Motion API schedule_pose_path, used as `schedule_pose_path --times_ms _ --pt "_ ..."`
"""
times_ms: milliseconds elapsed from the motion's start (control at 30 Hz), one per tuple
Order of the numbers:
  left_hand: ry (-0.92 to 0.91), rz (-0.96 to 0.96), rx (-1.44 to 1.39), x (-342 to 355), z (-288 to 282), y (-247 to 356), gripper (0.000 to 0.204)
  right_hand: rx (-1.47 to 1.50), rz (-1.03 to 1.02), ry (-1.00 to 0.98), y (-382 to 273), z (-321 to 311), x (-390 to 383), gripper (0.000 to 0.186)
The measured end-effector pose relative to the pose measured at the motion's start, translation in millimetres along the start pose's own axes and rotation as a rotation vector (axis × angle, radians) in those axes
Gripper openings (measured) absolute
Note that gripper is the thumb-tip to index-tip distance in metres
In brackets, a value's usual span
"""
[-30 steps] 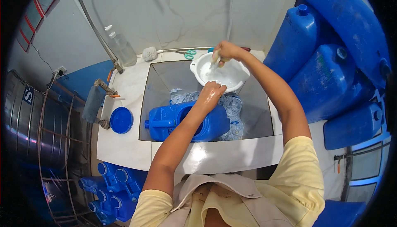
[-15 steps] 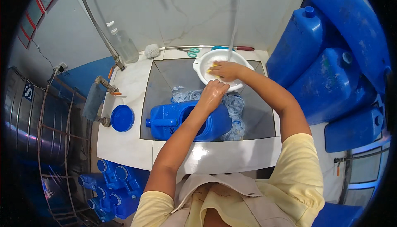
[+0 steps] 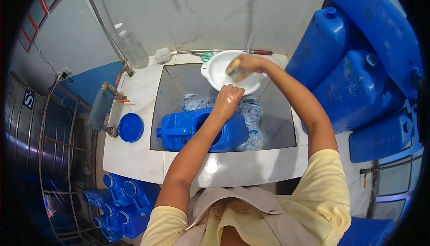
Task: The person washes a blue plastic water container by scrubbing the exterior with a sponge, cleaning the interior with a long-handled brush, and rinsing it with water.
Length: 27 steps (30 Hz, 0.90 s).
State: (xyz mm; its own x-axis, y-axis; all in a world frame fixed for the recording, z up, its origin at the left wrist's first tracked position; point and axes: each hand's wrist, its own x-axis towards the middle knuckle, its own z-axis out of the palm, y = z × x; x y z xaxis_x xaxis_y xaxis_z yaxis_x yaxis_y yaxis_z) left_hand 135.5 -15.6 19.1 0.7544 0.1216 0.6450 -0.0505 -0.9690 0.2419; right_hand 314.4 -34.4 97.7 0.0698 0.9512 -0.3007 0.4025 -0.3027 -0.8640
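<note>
My left hand [image 3: 227, 98], wet and shiny, grips the near rim of a white plastic basin [image 3: 209, 70] above a grey sink [image 3: 277, 112]. My right hand [image 3: 251, 64] is closed on a yellow-green sponge [image 3: 234, 70], blurred by motion, over the inside of the basin. A blue jerrycan [image 3: 179, 133] with a wide opening lies on its side in the sink, below my left wrist. Behind and right of it are several pale, translucent ring-shaped pieces [image 3: 251, 114], partly hidden by the basin and my arm.
Blue containers are stacked at the right [image 3: 345, 93] and lower left [image 3: 125, 214]. The white ledge [image 3: 134, 156] bears a round blue lid [image 3: 130, 127], pipes with valves [image 3: 109, 91], a pump bottle [image 3: 130, 49], a brush [image 3: 162, 55] and teal scissors [image 3: 206, 57]. A steel tank [image 3: 27, 143] stands left.
My right hand went down into the basin with fingers spread, then rose again gripping the sponge. My left hand stays at the near rim, and the basin shifted slightly.
</note>
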Motion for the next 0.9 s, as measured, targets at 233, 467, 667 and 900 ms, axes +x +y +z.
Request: schedule_pose_path --times_ms 233,467,667,900 --pt "-0.038 0.038 0.022 -0.2 0.1 1.7 0.009 0.17 0.143 0.309 -42.5 -27.7 7.4 0.018" --pt "-0.031 0.072 -0.007 1.3 0.7 6.1 0.006 -0.058 0.122 0.378 -21.2 -37.0 24.1 0.012" --pt "-0.026 0.033 -0.022 -6.6 -3.0 -2.4 0.007 -0.64 -0.256 0.222 0.2 11.5 40.9 0.017" --pt "0.032 0.055 -0.042 6.4 4.5 10.9 0.006 -1.339 -0.753 0.184 103.3 -1.9 32.4 0.031"
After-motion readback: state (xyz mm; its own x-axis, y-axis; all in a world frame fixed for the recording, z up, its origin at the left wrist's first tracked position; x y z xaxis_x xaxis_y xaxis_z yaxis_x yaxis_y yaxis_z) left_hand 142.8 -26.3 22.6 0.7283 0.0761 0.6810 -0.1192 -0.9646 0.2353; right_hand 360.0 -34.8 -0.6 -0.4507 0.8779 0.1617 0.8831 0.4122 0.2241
